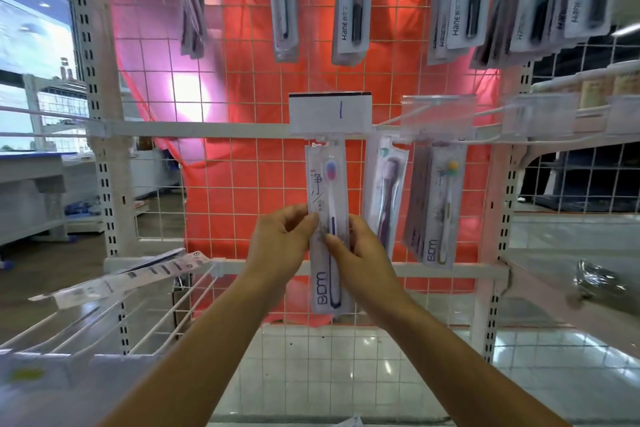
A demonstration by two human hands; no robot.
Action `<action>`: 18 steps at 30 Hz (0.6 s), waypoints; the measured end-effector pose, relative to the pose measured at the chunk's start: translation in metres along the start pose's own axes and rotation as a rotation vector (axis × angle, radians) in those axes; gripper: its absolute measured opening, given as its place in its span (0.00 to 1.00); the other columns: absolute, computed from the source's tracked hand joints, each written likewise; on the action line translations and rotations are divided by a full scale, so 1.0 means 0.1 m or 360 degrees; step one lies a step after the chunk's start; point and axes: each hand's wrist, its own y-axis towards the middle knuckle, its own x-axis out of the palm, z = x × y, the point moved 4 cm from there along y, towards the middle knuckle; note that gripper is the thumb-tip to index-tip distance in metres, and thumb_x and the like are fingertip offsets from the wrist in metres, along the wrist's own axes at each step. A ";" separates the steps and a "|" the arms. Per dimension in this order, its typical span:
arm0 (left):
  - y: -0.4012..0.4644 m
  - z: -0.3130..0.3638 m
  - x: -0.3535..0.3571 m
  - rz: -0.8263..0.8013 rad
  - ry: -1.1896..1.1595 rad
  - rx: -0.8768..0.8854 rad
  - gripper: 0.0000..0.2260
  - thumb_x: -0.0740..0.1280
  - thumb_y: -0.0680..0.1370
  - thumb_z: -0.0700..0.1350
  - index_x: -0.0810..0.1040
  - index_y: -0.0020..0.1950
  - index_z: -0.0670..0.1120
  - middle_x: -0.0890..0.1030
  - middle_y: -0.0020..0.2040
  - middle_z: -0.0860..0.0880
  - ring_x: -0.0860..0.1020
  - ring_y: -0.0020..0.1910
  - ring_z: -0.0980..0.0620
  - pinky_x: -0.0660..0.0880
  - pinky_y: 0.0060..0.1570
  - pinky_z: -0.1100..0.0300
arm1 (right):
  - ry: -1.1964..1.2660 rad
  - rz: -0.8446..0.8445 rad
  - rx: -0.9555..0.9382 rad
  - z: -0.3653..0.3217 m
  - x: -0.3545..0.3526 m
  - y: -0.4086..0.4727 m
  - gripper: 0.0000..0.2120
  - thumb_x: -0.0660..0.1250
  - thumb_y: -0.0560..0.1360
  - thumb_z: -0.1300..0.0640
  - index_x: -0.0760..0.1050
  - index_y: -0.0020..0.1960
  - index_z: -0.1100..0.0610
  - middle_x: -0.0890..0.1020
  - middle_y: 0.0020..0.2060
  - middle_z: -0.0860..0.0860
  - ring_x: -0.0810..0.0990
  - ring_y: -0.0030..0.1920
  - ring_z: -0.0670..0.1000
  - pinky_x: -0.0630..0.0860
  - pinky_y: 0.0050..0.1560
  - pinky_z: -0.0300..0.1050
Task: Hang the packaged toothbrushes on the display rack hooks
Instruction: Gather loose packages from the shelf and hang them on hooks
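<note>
A packaged toothbrush (329, 184) with a purple handle hangs upright below a white label holder marked "1" (330, 113). Its top sits at the hook under the label. My left hand (282, 243) pinches the pack's left edge at mid-height. My right hand (360, 253) pinches its right edge, thumb across the front. To the right hang two more hooks with packs: one purple brush (386, 191) and a bunch with a yellow-headed brush (438, 205). Along the top row hang several packs (353, 0).
The rack is a white wire grid (242, 163) backed by red plastic, between slotted white uprights (107, 163). Loose toothbrush packs (124, 279) lie on a wire shelf at lower left. Empty label holders (438, 116) stick out to the right. A tiled floor lies below.
</note>
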 end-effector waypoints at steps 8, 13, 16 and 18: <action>0.31 -0.17 0.05 0.0093 0.0105 -0.0117 0.10 0.62 0.80 0.39 0.83 0.49 0.47 0.85 0.47 0.45 0.83 0.50 0.46 0.79 0.54 0.48 | -0.0296 0.0132 -0.0034 0.20 -0.04 0.31 0.12 0.62 0.79 0.50 0.72 0.61 0.52 0.80 0.45 0.48 0.81 0.42 0.43 0.76 0.36 0.31; 0.49 -0.32 0.03 0.0306 0.0448 -0.0260 0.16 0.63 0.79 0.42 0.73 0.67 0.45 0.78 0.61 0.46 0.77 0.57 0.47 0.74 0.61 0.51 | -0.0600 0.0313 -0.0141 0.53 -0.01 0.74 0.11 0.61 0.79 0.48 0.72 0.57 0.52 0.78 0.38 0.51 0.79 0.40 0.52 0.79 0.38 0.42; 0.39 -0.37 -0.03 0.0304 0.0594 -0.0227 0.16 0.63 0.79 0.43 0.71 0.67 0.46 0.78 0.55 0.49 0.77 0.49 0.51 0.76 0.51 0.57 | -0.0711 0.0361 -0.0063 0.77 0.02 0.99 0.20 0.58 0.76 0.42 0.67 0.65 0.50 0.78 0.42 0.59 0.78 0.38 0.59 0.79 0.36 0.52; 0.30 -0.44 -0.08 0.0230 0.0681 -0.0189 0.16 0.63 0.79 0.43 0.70 0.67 0.45 0.77 0.49 0.51 0.77 0.43 0.54 0.76 0.43 0.61 | -0.0735 0.0390 -0.0004 0.83 0.02 1.11 0.19 0.60 0.78 0.48 0.66 0.67 0.51 0.79 0.44 0.60 0.79 0.38 0.58 0.74 0.31 0.45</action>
